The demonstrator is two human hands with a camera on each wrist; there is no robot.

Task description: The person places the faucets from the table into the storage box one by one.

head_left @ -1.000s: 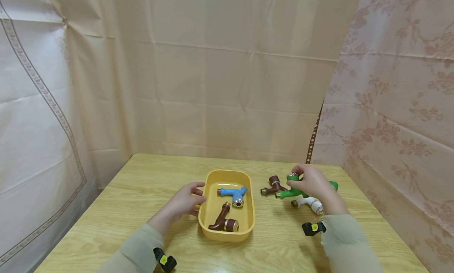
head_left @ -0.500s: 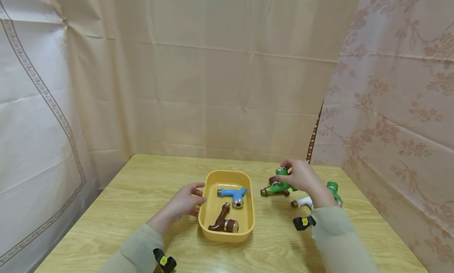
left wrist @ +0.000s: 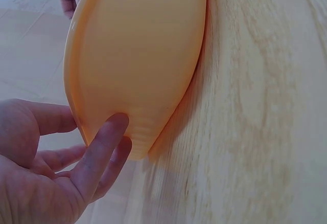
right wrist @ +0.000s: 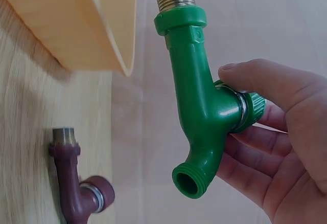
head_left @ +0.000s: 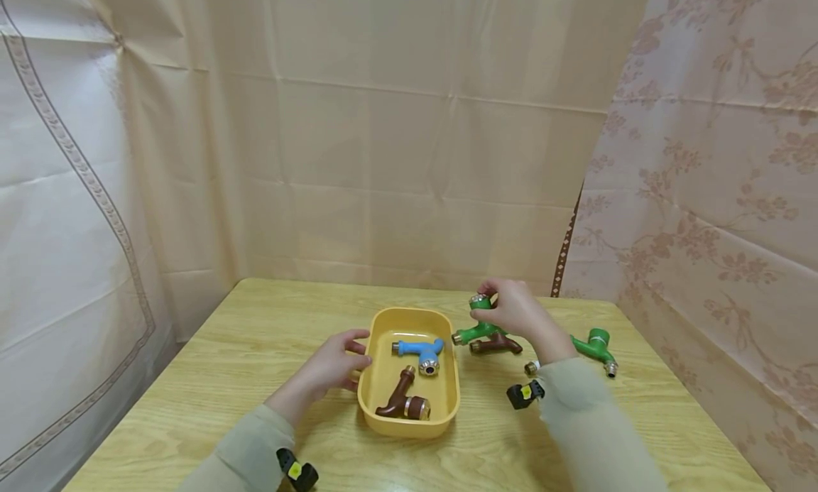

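Note:
A yellow plastic tub (head_left: 409, 427) contains a blue faucet (head_left: 418, 348) and a brown faucet (head_left: 401, 400). At its left side, my left hand (head_left: 335, 361) touches the rim and outer wall with extended fingers (left wrist: 104, 142). Just right of the tub, my right hand (head_left: 517, 311) grips a green faucet (right wrist: 196, 91) by its ribbed knob, thumb on one side and fingers on the other. The faucet's brass threaded end points toward the tub. Behind and below it, another brown faucet (head_left: 495, 344) lies on the table, partly covered in the head view.
Farther right on the wooden table (head_left: 287, 300) lies a second green faucet (head_left: 597, 344). A white faucet (head_left: 532, 368) is mostly hidden behind my right wrist. Beige curtains (head_left: 409, 123) hang behind the table, and a flowered one (head_left: 716, 194) hangs on the right.
My right hand has carried the green faucet left, away from the white and other green faucets, across the brown one to beside the tub. My left hand has stayed in place.

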